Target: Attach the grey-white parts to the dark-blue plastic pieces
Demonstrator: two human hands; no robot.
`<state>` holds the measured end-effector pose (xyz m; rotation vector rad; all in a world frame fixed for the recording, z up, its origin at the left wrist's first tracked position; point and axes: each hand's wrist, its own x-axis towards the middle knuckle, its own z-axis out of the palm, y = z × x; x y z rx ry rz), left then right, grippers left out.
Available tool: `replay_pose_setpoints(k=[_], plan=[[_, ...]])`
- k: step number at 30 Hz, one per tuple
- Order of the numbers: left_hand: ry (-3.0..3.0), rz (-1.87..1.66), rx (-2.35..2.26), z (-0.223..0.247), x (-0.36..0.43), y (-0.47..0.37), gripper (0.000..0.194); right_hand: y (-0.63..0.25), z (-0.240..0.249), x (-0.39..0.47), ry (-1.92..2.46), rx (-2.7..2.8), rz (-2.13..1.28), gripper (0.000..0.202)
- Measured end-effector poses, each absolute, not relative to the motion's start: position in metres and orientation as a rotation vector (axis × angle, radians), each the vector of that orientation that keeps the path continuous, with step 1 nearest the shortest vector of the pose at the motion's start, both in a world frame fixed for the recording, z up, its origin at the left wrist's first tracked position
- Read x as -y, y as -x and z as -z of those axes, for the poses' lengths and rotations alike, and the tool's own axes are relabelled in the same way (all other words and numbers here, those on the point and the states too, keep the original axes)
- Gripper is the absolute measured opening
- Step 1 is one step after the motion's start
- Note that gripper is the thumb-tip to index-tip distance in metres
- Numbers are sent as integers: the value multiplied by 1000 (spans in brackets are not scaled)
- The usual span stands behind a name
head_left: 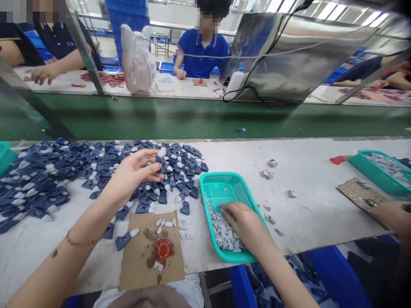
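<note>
My left hand (pixel 144 166) pinches a small dark blue plastic part with a white tip (pixel 161 159), held over a spread pile of similar blue parts (pixel 105 164). Inside a teal plastic basket (pixel 221 176), my right hand (pixel 242 220) reaches down with curled fingers at a heap of small light grey plastic pieces (pixel 224 235); its fingertips are partly hidden, and what they grip cannot be made out. Between my forearms lies a stained cardboard sheet (pixel 136 256). On it stand a small red dish (pixel 163 248) and several light grey pieces (pixel 167 223).
Loose grey bits (pixel 267 173) lie right of the basket. Farther right are another teal basket (pixel 362 164), a cardboard piece (pixel 359 194) and a neighbour's hand (pixel 393 216). Blue bins (pixel 340 273) stand below the table edge. A person in blue (pixel 204 53) sits across the green strip (pixel 192 117).
</note>
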<state>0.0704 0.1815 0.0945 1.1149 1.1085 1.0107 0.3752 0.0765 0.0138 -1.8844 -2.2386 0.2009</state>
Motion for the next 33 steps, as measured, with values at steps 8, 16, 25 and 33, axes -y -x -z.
replay_pose_setpoints(k=[8,16,25,33], plan=[[-719,-1018,-1197,-44,-68,-29,38,-374,-21,-86,1898,2117,-274,19],[-723,-947,-1176,-7,-16,-22,28,-272,-67,-49,1556,2080,-568,9],[-753,-961,-1104,11,-9,-20,25,-216,-49,-38,1471,2320,-658,11],[-731,-993,-1049,11,-8,-19,18,-214,-47,-39,1498,2268,-715,14]])
